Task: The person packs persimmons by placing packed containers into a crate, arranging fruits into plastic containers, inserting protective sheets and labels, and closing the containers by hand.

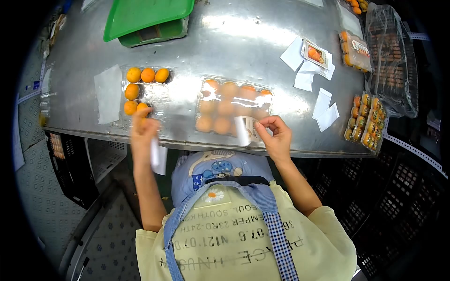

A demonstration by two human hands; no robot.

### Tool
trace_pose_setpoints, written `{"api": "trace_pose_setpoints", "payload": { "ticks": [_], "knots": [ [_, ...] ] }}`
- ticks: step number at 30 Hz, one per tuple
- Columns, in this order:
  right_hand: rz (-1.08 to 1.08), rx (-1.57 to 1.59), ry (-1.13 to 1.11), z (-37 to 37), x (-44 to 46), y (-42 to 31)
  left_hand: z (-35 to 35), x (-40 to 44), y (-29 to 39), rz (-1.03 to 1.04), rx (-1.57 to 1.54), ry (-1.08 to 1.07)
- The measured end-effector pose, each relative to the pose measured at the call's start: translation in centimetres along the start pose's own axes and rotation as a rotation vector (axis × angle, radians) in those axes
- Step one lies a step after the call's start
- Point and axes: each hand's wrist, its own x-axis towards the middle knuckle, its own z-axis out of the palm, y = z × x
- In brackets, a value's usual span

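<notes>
well, the right hand (276, 135) pinches a label (251, 130) at the clear pack (226, 107); left hand (145, 132), i can't tell

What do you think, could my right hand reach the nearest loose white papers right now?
Probably yes: only bare metal table shows between your right hand and the white papers, though its fingers are pinching a label over the clear fruit pack.

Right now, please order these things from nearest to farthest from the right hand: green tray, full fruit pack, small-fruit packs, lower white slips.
From the right hand:
1. Full fruit pack, just to its left.
2. Lower white slips, to its right.
3. Small-fruit packs, farther right.
4. Green tray, far side, left.
</notes>
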Motion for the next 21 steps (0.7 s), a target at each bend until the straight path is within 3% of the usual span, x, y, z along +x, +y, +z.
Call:
{"api": "trace_pose_setpoints", "payload": {
  "ticks": [3, 6, 21],
  "knots": [
    [-0.372, -0.360, 0.031, 0.8, 0.6, -0.5, 4.0, -1.1, -1.5, -0.099, 0.177, -0.419],
    [-0.528, -0.414, 0.042, 1.3, 0.9, -1.2, 7.0, -1.4, -2.5, -0.071, 0.336, -0.439],
    [-0.529, -0.411, 0.017, 1.5, 0.8, -0.7, 9.0, -0.3, -4.4, -0.107, 0.323, -0.384]
  ]
}}
